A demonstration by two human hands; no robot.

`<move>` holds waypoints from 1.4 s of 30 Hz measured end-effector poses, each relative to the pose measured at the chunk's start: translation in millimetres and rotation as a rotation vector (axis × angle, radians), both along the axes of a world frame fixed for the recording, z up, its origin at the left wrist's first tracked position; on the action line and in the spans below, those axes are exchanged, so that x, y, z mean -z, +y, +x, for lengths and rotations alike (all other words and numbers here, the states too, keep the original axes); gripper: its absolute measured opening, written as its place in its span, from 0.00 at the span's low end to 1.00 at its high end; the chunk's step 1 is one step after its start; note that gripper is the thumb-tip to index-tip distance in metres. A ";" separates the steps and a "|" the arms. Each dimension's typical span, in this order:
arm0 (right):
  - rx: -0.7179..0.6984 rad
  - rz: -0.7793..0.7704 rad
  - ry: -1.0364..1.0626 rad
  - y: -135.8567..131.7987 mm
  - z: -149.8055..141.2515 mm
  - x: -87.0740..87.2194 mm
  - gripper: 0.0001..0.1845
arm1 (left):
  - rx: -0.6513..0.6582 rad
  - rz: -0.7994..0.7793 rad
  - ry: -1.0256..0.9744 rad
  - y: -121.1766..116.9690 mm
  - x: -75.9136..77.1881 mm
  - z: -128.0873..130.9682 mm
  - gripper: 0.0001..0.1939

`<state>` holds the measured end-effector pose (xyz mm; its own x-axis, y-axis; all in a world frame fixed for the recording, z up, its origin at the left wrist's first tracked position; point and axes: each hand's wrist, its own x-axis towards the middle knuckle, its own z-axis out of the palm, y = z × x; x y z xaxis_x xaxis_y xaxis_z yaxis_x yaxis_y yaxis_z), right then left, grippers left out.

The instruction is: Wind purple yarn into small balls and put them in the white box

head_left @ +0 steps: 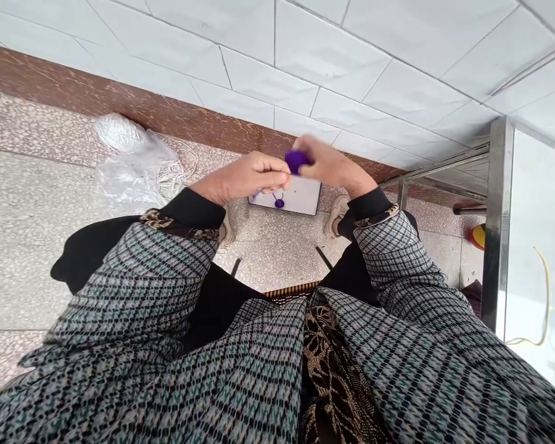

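My left hand [254,176] is closed in a pinch, its fingertips on what looks like a strand of purple yarn. Close to its right, my right hand [326,161] has its fingers around a small purple ball of yarn [296,161]; motion blurs this hand. The fingertips of both hands nearly meet at the ball's lower edge. Below them a small dark purple piece [280,203] with a thin strand shows against a white board [300,196]. Whether that piece lies on the board or hangs above it, I cannot tell.
On the floor to the left lie a ball of white yarn [120,132], a clear plastic bag [129,176] and loose white strands [171,179]. A tiled wall [259,86] rises ahead. At the right stands a metal-framed table [494,228]. My shoes [337,216] flank the board.
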<state>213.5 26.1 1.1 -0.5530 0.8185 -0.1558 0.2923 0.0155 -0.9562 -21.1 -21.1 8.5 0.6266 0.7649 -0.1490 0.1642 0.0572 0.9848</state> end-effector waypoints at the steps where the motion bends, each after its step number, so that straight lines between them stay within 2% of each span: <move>1: -0.187 -0.043 -0.045 -3.0 4.6 -4.4 0.20 | -0.038 0.017 0.017 2.3 -1.1 -5.4 0.09; 3: -0.472 -0.133 0.001 -8.2 15.8 -14.0 0.24 | -0.109 0.048 0.051 7.7 0.8 -15.3 0.09; 4: -0.506 -0.169 0.100 -10.0 20.9 -17.9 0.28 | -0.134 0.061 0.057 10.1 3.2 -18.6 0.09; 5: -0.481 -0.197 0.212 -10.9 24.9 -20.5 0.32 | -0.151 0.065 0.052 11.8 6.0 -20.3 0.09; 8: -0.225 -0.225 0.465 -8.3 26.9 -20.0 0.44 | -0.191 0.026 -0.008 11.7 12.1 -15.8 0.10; 12: 0.191 -0.172 0.693 2.6 10.3 -8.6 0.44 | -0.159 -0.075 -0.088 3.2 8.8 0.6 0.11; 14: 0.334 -0.150 0.673 6.5 1.0 -2.0 0.41 | -0.114 -0.074 -0.098 -1.1 5.0 7.4 0.10; 16: 0.382 -0.106 0.473 6.7 -5.3 3.6 0.35 | -0.067 -0.042 -0.062 -3.6 2.3 12.0 0.09; 18: 0.335 -0.028 0.152 3.1 -7.6 6.2 0.25 | -0.027 0.001 0.013 -4.0 1.3 14.7 0.08; 19: 0.262 0.006 -0.016 0.5 -7.1 5.6 0.21 | -0.012 0.027 0.056 -3.5 1.4 15.2 0.08; 20: 0.151 0.025 -0.169 -2.3 -5.6 3.6 0.19 | 0.001 0.056 0.094 -2.6 1.8 15.0 0.08; 22: -0.166 -0.013 -0.385 -7.2 -0.4 -3.7 0.17 | 0.038 0.112 0.147 0.3 2.8 12.1 0.08; 24: -0.479 -0.117 -0.415 -9.8 6.9 -12.7 0.16 | 0.077 0.141 0.167 3.9 3.9 5.9 0.08; 25: -0.579 -0.169 -0.359 -10.3 11.1 -16.7 0.16 | 0.084 0.143 0.166 5.8 4.3 1.8 0.08; 27: -0.679 -0.241 -0.174 -10.2 19.8 -22.4 0.17 | 0.068 0.135 0.149 9.2 4.6 -7.2 0.08; 31: -0.734 -0.297 0.113 -9.7 33.0 -25.9 0.22 | -0.014 0.120 0.105 12.5 0.3 -23.5 0.12; 37: -0.778 -0.420 0.174 -11.6 40.0 -20.8 0.28 | 0.050 0.126 0.193 13.0 -14.1 -46.1 0.13; 39: -0.721 -0.394 0.280 -13.1 45.3 -19.2 0.32 | -0.009 0.137 0.186 12.6 -14.8 -51.0 0.11; 42: -0.515 -0.311 0.560 -14.7 53.3 -19.8 0.34 | -0.149 0.085 0.063 10.8 -10.5 -48.8 0.12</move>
<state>266.8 11.3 20.9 -0.9107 0.4060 0.0767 -0.2008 -0.2728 -0.9409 -69.9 -10.3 19.0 0.4965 0.8603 -0.1156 0.2221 0.0028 0.9750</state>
